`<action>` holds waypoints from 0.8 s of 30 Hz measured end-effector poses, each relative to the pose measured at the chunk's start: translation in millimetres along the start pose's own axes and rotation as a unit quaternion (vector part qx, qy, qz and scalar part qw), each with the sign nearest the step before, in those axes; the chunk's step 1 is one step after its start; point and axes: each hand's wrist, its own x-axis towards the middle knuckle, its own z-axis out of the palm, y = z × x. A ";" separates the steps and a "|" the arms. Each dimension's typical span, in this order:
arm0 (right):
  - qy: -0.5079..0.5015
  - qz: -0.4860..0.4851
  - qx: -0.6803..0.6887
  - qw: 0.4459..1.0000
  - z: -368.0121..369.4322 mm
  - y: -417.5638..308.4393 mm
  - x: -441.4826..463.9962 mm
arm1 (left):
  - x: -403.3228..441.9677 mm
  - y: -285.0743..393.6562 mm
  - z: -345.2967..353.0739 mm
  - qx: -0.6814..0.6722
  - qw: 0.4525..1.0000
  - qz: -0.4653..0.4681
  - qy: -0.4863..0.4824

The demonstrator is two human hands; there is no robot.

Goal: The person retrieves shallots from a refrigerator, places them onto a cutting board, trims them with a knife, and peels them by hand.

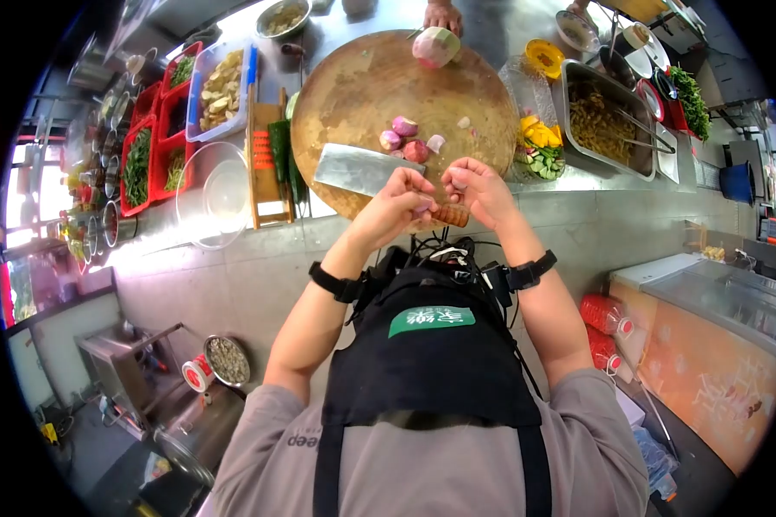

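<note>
My left hand (395, 207) is closed in front of me, its fingers pinching a small purplish piece that looks like a shallot (422, 206), mostly covered. Beside it, my right hand (478, 191) has its fingertips pressed together; what they hold, if anything, is too small to name. Both hands are over the near edge of a round wooden chopping board (362, 86). A cleaver (358, 168) lies flat there, its ridged brown handle under my hands. Just beyond are several purple-pink shallots (403, 127) and a pale cut piece (436, 143).
Across the board, another person's hand (442, 17) is at a large pale pink-and-green radish (436, 47). On the left stand a tub of sliced pieces (222, 90), red baskets of greens (136, 168) and cucumbers (281, 151). On the right sits a metal tray (608, 121) with tongs.
</note>
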 end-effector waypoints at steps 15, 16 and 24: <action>-0.067 0.072 0.049 0.994 62.1 -6.5 -27.6 | -1.7 -7.9 11.3 0.267 0.875 0.402 0.047; -0.067 0.072 0.048 0.994 62.0 -5.8 -26.4 | -2.3 -6.2 13.3 0.334 0.837 0.428 0.065; -0.042 0.047 -0.027 0.998 59.3 -17.9 -31.3 | -20.6 9.8 22.8 0.498 0.765 0.404 0.064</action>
